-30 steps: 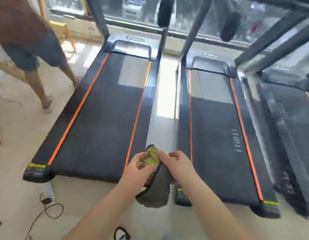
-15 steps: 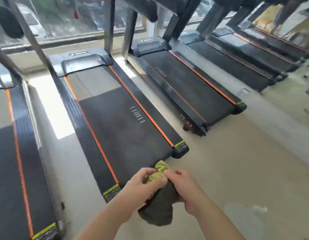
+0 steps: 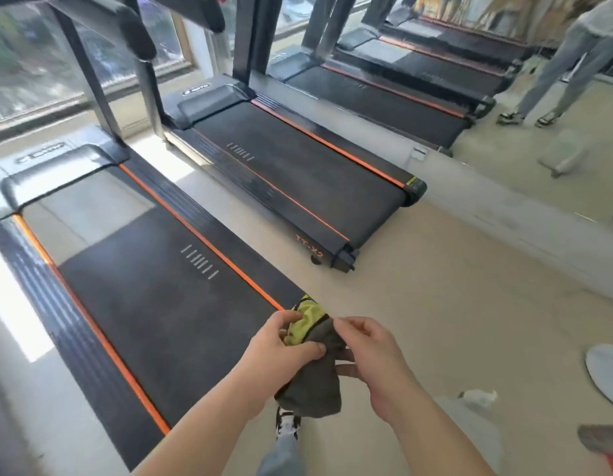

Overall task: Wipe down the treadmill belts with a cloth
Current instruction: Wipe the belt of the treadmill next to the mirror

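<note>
The left grip (image 3: pixel 281 352) and right grip (image 3: pixel 377 359) are both clamped on the cloth (image 3: pixel 315 376), bunching it over the near right corner of the nearest belt (image 3: pixel 161 321). Wiping seems not yet begun; next, press it down flat.

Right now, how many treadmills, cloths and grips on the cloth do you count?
Treadmills: 4 clear; farther ones blurred
Cloth: 1
Grips holding it: 2, left grip and right grip
Total: 7
</note>
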A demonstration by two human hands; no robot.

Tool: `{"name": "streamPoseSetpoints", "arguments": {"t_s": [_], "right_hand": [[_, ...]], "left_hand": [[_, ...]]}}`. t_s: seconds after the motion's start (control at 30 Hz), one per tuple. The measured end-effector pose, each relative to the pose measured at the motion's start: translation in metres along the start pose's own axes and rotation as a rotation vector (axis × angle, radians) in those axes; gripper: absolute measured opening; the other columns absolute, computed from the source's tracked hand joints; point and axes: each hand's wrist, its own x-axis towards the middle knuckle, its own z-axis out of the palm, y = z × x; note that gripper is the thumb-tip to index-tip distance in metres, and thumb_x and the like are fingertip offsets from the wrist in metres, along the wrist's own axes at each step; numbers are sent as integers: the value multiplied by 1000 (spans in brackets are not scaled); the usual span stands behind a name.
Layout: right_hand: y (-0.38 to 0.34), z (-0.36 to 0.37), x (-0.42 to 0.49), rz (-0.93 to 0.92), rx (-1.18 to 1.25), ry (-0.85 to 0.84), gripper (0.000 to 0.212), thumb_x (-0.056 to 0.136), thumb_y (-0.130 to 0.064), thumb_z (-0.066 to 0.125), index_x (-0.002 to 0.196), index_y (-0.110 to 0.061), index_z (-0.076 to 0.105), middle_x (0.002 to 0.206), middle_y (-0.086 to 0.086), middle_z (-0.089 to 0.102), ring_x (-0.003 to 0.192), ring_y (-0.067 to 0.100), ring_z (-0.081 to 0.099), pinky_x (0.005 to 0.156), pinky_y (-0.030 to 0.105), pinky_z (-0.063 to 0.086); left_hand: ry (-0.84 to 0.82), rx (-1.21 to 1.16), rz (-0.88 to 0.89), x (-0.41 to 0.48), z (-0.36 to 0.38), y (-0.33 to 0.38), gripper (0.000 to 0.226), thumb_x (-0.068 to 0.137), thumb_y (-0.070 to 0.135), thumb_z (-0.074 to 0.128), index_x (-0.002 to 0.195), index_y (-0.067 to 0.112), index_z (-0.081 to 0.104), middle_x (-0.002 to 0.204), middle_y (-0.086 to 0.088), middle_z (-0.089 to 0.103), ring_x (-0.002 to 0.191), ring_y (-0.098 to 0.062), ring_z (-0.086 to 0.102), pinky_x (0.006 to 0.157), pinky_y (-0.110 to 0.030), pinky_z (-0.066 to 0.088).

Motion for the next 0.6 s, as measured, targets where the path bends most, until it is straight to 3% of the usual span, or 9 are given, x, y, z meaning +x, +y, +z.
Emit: {"name": "streamPoseSetpoints", "arguments": {"t_s": [0.23,0.37,0.5,0.6], "right_hand": [[-89,-42,110,21,-41,38,28,89,-36,77,107,-15,70,101,10,75,84,24,76,63,36,60],[-150,-67,176,-21,-67,88,18,90,-29,77,95,-13,69,96,11,74,81,24,73,59,33,57],[-208,-84,245,-93,-91,165,16,88,-28,79,88,-15,69,86,7,73,80,24,70,65,39,57],[-248,-98,297,-167,-107,185,13,87,-26,80,89,-19,69,87,2,72,79,18,68,62,33,52]], "left_hand": [[-51,46,1,140,29,88,42,65,45,90,91,31,60,98,-2,72,87,-18,70,76,-41,60],[-158,131,24,218,49,150,40,71,49,86,92,24,64,95,-5,73,77,-13,63,70,-34,56],[-196,132,93,294,61,205,33,77,48,84,87,22,65,72,7,59,65,-10,54,63,-31,49],[-144,143,119,348,71,243,29,80,44,82,83,22,65,70,7,60,65,-12,57,67,-40,57]]}}
